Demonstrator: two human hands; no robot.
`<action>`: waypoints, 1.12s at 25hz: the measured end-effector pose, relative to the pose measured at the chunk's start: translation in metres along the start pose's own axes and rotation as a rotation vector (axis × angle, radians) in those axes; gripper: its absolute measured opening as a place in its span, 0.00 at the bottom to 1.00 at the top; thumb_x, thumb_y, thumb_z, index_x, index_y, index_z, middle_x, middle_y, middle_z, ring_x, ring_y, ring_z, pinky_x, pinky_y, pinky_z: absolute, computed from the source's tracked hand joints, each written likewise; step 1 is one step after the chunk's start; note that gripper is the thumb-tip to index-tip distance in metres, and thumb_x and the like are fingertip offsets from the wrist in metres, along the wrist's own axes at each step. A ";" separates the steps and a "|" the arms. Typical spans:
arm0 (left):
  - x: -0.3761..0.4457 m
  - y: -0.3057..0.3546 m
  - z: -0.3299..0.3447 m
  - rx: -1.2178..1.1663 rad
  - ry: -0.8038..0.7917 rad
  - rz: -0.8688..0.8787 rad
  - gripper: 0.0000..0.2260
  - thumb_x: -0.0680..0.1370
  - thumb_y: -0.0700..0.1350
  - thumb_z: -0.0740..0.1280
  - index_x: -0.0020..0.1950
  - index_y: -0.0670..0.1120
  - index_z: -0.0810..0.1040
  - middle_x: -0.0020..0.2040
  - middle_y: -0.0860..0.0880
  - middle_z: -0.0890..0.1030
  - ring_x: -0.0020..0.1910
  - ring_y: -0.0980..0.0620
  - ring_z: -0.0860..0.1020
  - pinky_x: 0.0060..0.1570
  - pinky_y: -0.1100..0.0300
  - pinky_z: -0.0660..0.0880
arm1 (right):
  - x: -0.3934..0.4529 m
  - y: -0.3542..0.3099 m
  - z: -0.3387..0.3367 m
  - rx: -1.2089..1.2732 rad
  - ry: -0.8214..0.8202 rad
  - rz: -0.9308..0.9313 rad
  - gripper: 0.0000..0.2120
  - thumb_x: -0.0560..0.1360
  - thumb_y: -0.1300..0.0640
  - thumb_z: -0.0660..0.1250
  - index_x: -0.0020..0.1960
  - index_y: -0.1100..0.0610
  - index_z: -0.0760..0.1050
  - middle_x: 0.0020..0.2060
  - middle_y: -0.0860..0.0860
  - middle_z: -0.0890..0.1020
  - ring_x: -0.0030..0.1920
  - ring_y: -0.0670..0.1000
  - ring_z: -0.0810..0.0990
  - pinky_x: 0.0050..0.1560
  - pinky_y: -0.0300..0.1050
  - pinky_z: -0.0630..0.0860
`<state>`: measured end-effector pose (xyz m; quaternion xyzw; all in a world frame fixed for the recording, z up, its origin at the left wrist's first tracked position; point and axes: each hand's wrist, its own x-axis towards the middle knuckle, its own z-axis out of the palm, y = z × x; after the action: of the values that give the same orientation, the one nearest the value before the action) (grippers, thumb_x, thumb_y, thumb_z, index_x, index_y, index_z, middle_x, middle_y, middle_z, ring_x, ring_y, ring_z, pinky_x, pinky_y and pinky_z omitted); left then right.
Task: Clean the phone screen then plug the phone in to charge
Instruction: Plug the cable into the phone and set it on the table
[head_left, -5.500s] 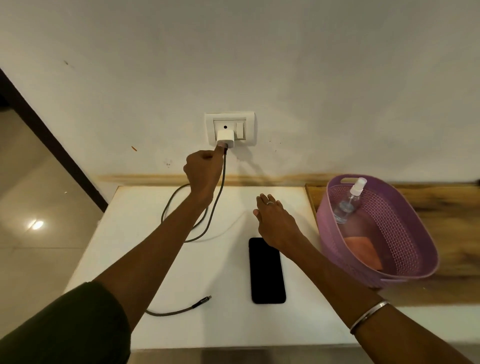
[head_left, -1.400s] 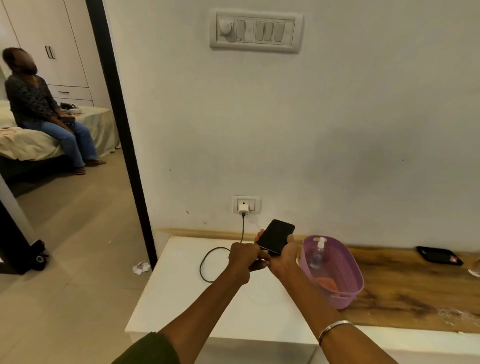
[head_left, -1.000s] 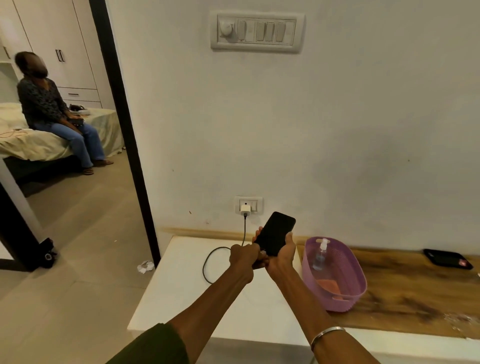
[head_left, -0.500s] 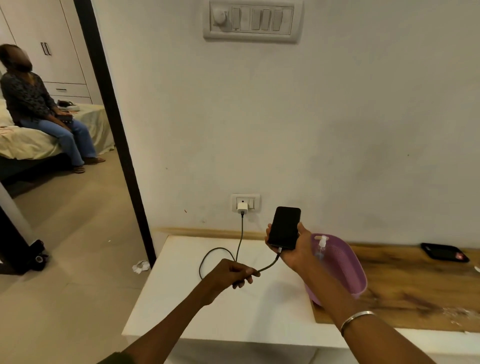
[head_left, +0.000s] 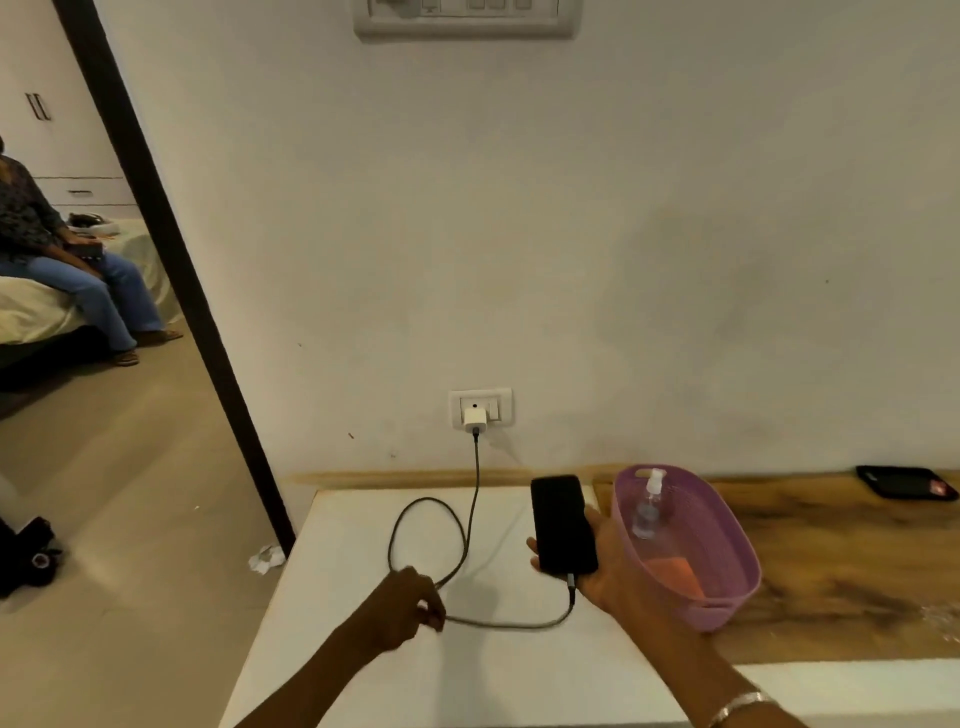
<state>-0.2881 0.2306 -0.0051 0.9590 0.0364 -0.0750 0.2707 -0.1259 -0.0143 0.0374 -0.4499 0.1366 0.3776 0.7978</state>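
Observation:
The black phone (head_left: 563, 522) has a dark screen and lies in my right hand (head_left: 615, 579), which grips it above the white table (head_left: 363, 675), next to the purple basket. The grey charging cable (head_left: 511, 623) is plugged into the phone's bottom edge. It sags left to my left hand (head_left: 408, 605), whose curled fingers pinch it low over the table. From there the cable loops up to the white charger (head_left: 475, 420), which sits in the wall socket (head_left: 480, 408).
A purple basket (head_left: 727, 616) to the right holds a spray bottle (head_left: 647, 506) and an orange cloth (head_left: 675, 569). On the wooden counter (head_left: 841, 587) lies a black tray (head_left: 904, 483). Left is a doorway, where a person (head_left: 52, 249) sits on a bed.
The cable's end went into the phone. My right hand has lowered the phone towards the table. My left hand slid down and left along the cable.

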 end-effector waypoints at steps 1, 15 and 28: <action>0.003 -0.008 0.009 0.032 -0.011 -0.015 0.12 0.73 0.31 0.68 0.46 0.45 0.87 0.48 0.47 0.85 0.50 0.51 0.79 0.54 0.62 0.74 | 0.007 0.009 -0.009 -0.034 0.017 0.017 0.26 0.81 0.42 0.53 0.63 0.63 0.73 0.56 0.65 0.81 0.50 0.68 0.82 0.48 0.65 0.80; 0.036 -0.068 0.080 0.134 -0.029 -0.124 0.13 0.73 0.32 0.66 0.50 0.46 0.84 0.55 0.55 0.77 0.58 0.54 0.77 0.55 0.69 0.71 | 0.081 0.095 -0.058 -0.330 0.359 0.162 0.28 0.81 0.43 0.54 0.71 0.64 0.66 0.64 0.65 0.75 0.60 0.67 0.76 0.62 0.63 0.73; 0.032 -0.065 0.086 0.061 0.012 -0.098 0.18 0.73 0.27 0.63 0.56 0.43 0.83 0.63 0.47 0.78 0.57 0.50 0.79 0.55 0.64 0.76 | 0.070 0.137 -0.045 -1.567 0.677 -0.255 0.38 0.70 0.38 0.68 0.70 0.61 0.61 0.65 0.58 0.71 0.62 0.57 0.75 0.54 0.47 0.78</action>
<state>-0.2748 0.2420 -0.1161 0.9643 0.0828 -0.0835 0.2373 -0.1723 0.0250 -0.1108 -0.9707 0.0158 0.1159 0.2101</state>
